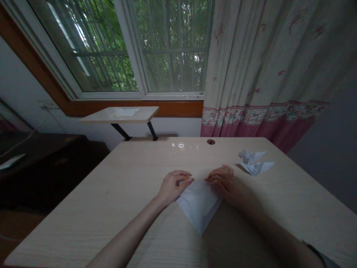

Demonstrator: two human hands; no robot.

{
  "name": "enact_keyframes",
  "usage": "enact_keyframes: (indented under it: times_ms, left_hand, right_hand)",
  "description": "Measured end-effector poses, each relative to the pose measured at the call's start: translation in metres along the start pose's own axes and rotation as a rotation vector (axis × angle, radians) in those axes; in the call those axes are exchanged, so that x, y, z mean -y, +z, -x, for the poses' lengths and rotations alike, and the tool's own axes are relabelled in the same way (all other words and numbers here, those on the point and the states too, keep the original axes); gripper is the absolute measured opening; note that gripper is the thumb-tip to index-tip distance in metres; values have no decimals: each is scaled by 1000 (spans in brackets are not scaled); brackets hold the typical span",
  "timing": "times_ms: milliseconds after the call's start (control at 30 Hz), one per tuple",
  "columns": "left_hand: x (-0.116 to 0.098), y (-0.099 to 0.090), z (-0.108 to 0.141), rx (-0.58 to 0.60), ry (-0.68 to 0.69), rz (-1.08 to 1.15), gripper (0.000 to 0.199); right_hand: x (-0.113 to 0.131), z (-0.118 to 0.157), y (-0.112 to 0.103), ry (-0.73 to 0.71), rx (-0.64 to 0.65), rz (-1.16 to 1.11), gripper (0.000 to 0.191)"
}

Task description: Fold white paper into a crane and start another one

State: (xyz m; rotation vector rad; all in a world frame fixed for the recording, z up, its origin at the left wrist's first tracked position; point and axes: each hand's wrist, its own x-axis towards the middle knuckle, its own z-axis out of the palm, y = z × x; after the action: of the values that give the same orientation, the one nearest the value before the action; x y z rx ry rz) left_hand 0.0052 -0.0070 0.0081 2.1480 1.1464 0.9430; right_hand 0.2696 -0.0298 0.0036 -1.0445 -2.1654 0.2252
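Observation:
A folded sheet of white paper (200,206) lies on the wooden desk, one corner pointing toward me. My left hand (175,186) grips its upper left edge, thumb and fingers pressed together at the paper. On the upper right edge rests my right hand (224,184), its fingers bent and closed on the paper. The far edge of the sheet runs between the two hands. Beyond my right hand sit folded paper shapes (255,163) with pointed, wing-like parts.
The desk (134,167) has a round cable hole (211,142) near its back edge. A small raised shelf (150,113) at the back left bears a white paper (125,112). Behind are a window and a curtain (251,74). A dark table (41,149) stands at the left.

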Motion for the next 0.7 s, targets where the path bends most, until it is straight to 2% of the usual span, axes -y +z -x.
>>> enact_keyframes:
  times_ms: [267,400,567,700]
  left_hand:
    - [5,5,4,58,168,-284,19]
    - [4,4,5,105,233,-376,21]
    - [1,3,5,170,272,-427,25]
    - [-3,1,6,209,279,-465,31]
  right_hand:
    - [-3,2,14,-119,51,126,22]
    - [-6,3,17,-122,82,134,22]
    - [-6,4,17,-142,151,156,25]
    - [-7,5,19,-162,160,188,29]
